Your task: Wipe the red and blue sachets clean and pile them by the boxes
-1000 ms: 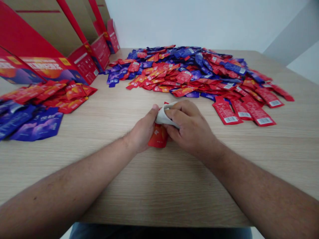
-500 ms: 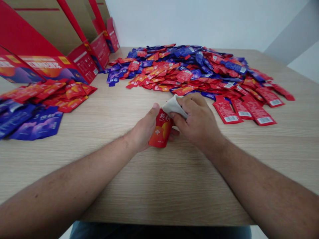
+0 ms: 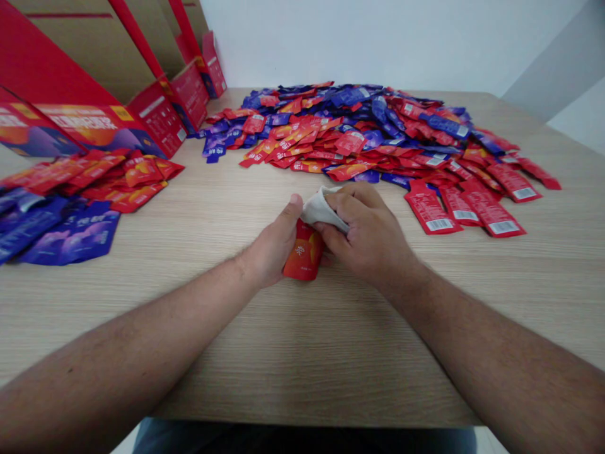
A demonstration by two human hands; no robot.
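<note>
My left hand (image 3: 278,243) is closed around a red pouch (image 3: 302,258) with orange fruit printed on its front, held just above the table in the middle of the view. A folded whitish cloth (image 3: 326,209) is pinched in my right hand (image 3: 371,227), which presses it against the upper part of the pouch. The cloth and right-hand fingers cover the pouch's top and right upper side. Left-hand fingertips show partly behind the pouch.
A big heap of red and blue pouches (image 3: 359,135) spreads across the back of the wooden table (image 3: 302,366). Red pouches (image 3: 142,173) and blue pouches (image 3: 75,233) lie in rows at left. Behind them stand open red cartons (image 3: 94,126). A pale wall (image 3: 378,44) bounds the back.
My right hand with the cloth has shifted slightly left and down over the pouch, covering more of its printed upper part. The left hand stays nearly in place.
</note>
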